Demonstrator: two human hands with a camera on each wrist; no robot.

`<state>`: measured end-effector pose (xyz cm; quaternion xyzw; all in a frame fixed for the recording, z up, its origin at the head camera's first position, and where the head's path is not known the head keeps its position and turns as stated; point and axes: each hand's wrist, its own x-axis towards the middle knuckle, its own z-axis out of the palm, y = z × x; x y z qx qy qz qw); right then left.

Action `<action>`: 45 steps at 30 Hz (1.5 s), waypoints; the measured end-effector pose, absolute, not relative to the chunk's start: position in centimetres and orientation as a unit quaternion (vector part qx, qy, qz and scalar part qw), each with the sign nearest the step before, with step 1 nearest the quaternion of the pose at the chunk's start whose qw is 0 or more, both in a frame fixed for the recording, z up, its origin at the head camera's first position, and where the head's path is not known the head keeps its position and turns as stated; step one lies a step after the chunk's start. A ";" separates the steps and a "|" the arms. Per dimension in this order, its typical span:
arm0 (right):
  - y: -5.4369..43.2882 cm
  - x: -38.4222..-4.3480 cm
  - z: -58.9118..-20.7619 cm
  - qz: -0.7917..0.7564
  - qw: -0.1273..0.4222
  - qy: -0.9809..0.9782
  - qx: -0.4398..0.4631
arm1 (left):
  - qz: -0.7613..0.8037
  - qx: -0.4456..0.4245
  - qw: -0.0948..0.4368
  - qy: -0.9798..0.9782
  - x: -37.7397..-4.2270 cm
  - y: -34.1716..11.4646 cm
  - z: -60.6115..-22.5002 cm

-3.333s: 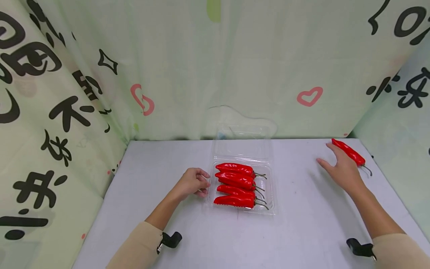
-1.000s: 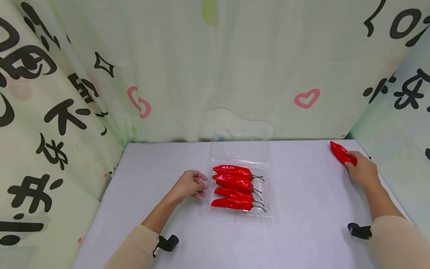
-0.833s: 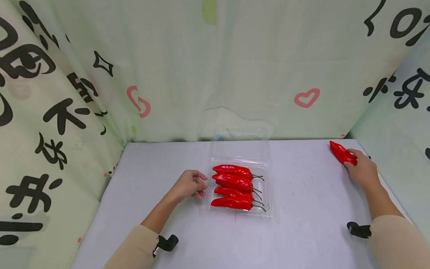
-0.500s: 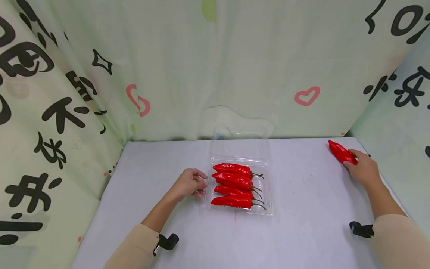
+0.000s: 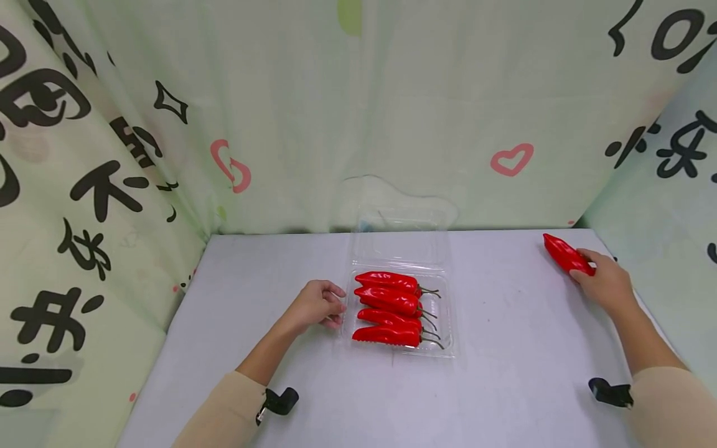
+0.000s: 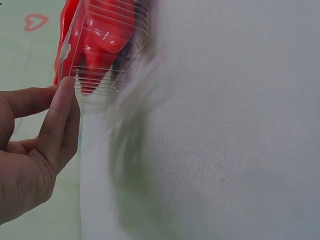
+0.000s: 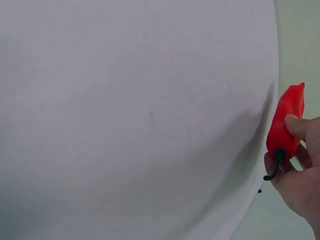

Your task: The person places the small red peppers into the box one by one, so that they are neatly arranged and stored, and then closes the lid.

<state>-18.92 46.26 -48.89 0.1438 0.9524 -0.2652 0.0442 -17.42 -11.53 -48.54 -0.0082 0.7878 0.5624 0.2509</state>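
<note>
Near the table's right back corner, my right hand (image 5: 607, 281) holds a red chili pepper (image 5: 562, 252). Thumb and fingers wrap its stem end in the right wrist view, and the dark green stem (image 7: 277, 162) hangs out over the palm. A clear plastic clamshell box (image 5: 450, 323) stands mid-table, its lid (image 5: 400, 249) tipped back. Several red peppers (image 5: 389, 302) lie in it side by side, stems to the right. My left hand (image 5: 316, 306) is at the box's left side; thumb and fingers pinch its rim (image 6: 67, 55) in the left wrist view.
A white table (image 5: 498, 367) carries everything. Printed cloth curtains (image 5: 291, 112) close in the back and both sides. The open lid leans near the back curtain. Black wrist cameras (image 5: 282, 401) sit on both sleeves.
My right hand, earlier spread beside the pepper lying on the table, has taken hold of it. Lately the pepper has shifted slightly left. The left hand stays at the box.
</note>
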 end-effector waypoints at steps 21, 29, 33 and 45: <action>42.5 -17.4 -47.4 -0.269 0.009 0.961 0.057 | 0.563 -0.007 0.250 0.788 -17.4 -11.6 -48.6; 40.3 -17.0 -46.5 -0.277 0.004 0.961 0.027 | 0.564 -0.006 0.251 0.786 -17.4 -11.6 -48.7; 39.1 -16.8 -46.0 -0.280 0.003 0.960 0.013 | 0.565 -0.009 0.253 0.786 -17.5 -11.6 -48.6; 35.2 -16.9 -44.7 -0.295 -0.007 0.955 -0.037 | 0.561 -0.014 0.250 0.789 -17.5 -11.6 -48.8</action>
